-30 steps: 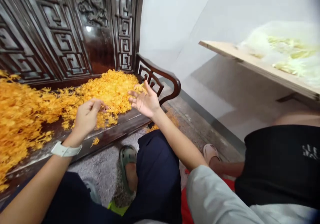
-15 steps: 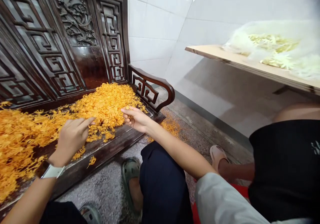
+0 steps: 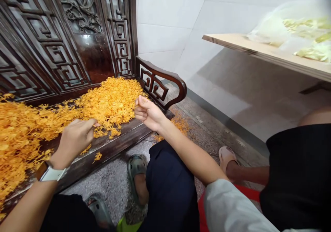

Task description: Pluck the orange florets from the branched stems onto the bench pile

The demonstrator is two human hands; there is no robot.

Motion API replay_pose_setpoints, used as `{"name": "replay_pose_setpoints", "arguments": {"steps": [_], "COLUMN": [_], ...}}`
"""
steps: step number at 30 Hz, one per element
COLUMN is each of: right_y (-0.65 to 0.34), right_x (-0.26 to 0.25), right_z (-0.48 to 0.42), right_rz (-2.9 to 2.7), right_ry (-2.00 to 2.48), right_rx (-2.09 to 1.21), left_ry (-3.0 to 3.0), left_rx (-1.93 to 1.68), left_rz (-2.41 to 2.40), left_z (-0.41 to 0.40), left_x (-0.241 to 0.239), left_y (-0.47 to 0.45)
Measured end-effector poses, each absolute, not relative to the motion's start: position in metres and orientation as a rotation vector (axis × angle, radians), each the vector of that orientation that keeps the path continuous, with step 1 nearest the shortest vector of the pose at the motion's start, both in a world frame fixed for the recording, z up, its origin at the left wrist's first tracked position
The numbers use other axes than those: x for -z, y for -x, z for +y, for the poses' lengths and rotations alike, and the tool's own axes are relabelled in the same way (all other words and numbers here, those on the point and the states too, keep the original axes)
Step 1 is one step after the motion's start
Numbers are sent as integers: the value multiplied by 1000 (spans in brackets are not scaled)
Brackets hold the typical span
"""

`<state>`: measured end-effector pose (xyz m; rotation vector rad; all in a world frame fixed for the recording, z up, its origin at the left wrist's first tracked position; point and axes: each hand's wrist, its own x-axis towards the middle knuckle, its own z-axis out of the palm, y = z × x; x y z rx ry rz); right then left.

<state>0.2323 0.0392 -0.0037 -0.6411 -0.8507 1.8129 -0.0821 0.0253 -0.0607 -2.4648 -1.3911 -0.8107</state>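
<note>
On the bench seat [image 3: 124,133]: orange strands [image 3: 111,99] are spread in a loose heap reaching the carved back.
Left hand [image 3: 74,139]: pinched shut on strands at the heap's near edge; a smartwatch [image 3: 49,172] is worn at the wrist.
Right hand [image 3: 148,113]: curled shut on a small tuft, near the armrest [image 3: 161,78].
Handling: judged very light, soft and brittle; best pinched gently, a few stems at once.
Change: a second earlier the right hand was spread open, palm up; now it is closed.
</note>
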Motion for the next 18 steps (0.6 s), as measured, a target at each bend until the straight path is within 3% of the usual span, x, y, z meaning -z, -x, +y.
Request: {"name": "replay_pose_setpoints", "arguments": {"steps": [18], "right_y": [-203], "right_x": [12], "right_z": [74], "right_rz": [-781], "right_ry": [953], "right_rx": [-1494], "left_ry": [2336], "left_rx": [685], "left_rz": [-900], "left_z": [-19], "left_x": [27], "left_y": [77]}}
